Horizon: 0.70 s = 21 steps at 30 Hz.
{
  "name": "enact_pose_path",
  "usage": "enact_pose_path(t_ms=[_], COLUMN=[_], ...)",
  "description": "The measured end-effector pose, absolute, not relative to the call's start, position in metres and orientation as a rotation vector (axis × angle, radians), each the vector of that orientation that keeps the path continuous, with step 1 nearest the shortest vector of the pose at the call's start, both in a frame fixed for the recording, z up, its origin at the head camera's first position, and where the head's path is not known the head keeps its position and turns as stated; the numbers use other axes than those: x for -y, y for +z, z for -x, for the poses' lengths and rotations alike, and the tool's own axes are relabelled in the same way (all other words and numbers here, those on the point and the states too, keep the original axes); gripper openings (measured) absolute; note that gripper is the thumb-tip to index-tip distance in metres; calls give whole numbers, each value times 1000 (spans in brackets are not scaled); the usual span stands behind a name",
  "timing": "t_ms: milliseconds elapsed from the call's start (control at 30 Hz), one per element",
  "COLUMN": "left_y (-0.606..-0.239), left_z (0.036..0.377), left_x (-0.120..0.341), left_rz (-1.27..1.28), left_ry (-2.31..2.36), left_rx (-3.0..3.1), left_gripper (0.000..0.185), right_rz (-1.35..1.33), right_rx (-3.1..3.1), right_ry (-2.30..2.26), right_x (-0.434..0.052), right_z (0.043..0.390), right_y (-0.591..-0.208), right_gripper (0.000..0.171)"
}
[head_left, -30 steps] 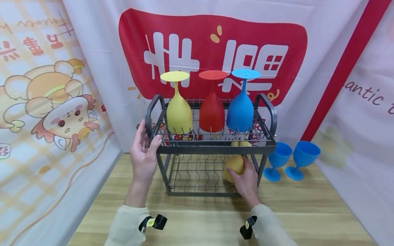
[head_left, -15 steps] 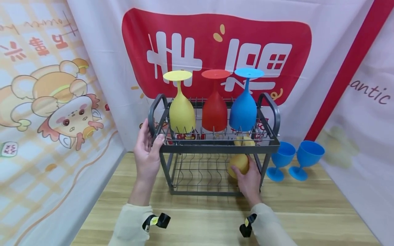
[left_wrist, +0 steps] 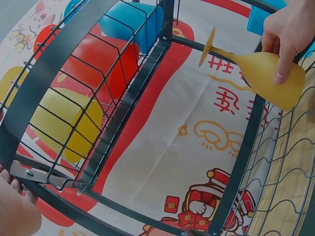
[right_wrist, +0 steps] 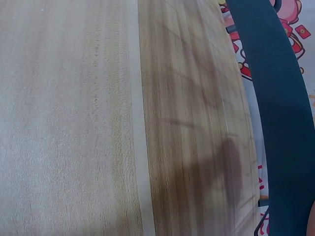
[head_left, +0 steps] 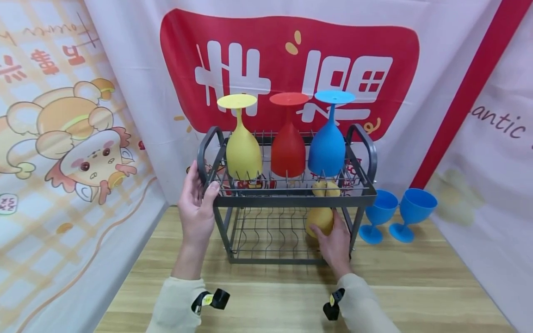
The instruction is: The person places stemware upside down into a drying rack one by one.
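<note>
At the right end of the lower tier [head_left: 275,262] of a dark metal rack [head_left: 266,201], I have the right hand [head_left: 336,243] on a mustard-yellow goblet [head_left: 319,221], turned foot up with its bowl down near the wavy wires. That grip is clasped round the bowl, thumb across the near side; I cannot tell whether the rim touches the wires. Through the upper tier's wires I can make out the goblet's foot.

At the rack's left near corner, my left hand [head_left: 196,217] grasps the frame beside the left handle [head_left: 201,155], thumb lying on the near rail.

Along the upper tier, three goblets stand upside down in a row: a pale yellow goblet [head_left: 244,155] on the left, a red goblet [head_left: 288,155] in the middle and a blue goblet [head_left: 327,152] on the right. Two more blue cups, one nearer the rack [head_left: 381,206] and one farther right [head_left: 418,206], stand upright on the wooden counter [head_left: 266,300]. Behind the rack hangs a white cloth [head_left: 137,27] with a large red panel.
</note>
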<state>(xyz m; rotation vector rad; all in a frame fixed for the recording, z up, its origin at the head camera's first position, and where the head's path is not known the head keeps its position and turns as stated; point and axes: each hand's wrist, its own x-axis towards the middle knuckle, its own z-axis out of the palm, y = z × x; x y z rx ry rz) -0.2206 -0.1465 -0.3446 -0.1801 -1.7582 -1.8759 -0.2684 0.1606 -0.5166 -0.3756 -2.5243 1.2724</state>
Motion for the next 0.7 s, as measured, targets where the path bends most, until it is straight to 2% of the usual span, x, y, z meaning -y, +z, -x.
enact_pose_path(t_ms=[233, 433, 533, 700], left_y=[-345, -346, -346, -347], left_z=[221, 222, 222, 222], left_x=[147, 145, 144, 144], left_rz=[189, 190, 185, 180], left_ry=[-1866, -1877, -1881, -1874], left_rx=[1745, 1734, 1734, 1735], left_gripper=[68, 67, 67, 68], right_rz=[370, 293, 256, 210], right_rx=[2533, 2539, 2438, 2161], right_ry=[1270, 1364, 1390, 1320], right_x=[-159, -162, -164, -182], right_z=[260, 227, 204, 176], right_y=[-511, -503, -504, -510], right_gripper=[94, 98, 83, 39])
